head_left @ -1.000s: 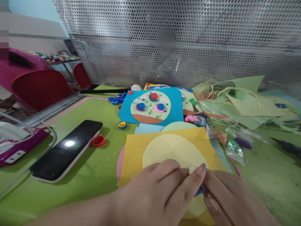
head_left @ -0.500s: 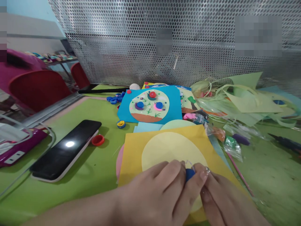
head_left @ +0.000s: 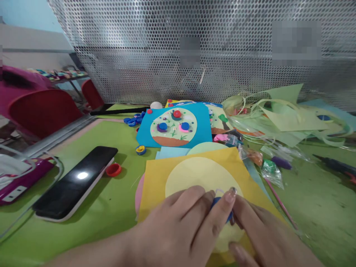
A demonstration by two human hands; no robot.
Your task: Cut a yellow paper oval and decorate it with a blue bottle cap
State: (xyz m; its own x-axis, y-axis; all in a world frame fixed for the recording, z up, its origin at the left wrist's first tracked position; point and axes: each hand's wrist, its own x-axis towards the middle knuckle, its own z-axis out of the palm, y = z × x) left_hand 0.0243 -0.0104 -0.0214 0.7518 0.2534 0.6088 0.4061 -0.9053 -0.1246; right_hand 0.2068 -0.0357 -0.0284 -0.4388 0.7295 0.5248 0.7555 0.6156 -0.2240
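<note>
My left hand [head_left: 183, 226] and my right hand [head_left: 264, 237] meet at the bottom middle, fingers closed together on a small blue piece [head_left: 219, 207] with a thin clear strip curling off its top. They rest over a pale yellow paper circle [head_left: 194, 174] lying on an orange-yellow paper square [head_left: 155, 181]. A pink sheet peeks out under the square's left edge.
A black phone [head_left: 75, 181] and a red bottle cap [head_left: 113, 170] lie to the left on the green table [head_left: 105, 207]. Behind are a blue card with a decorated circle [head_left: 172, 126], blue caps, clay bags [head_left: 271, 170], green paper scraps [head_left: 292, 118], and a perforated metal screen [head_left: 178, 48].
The blue piece became more visible between my fingertips, and my hands shifted slightly left over the paper circle. The view tilted a little.
</note>
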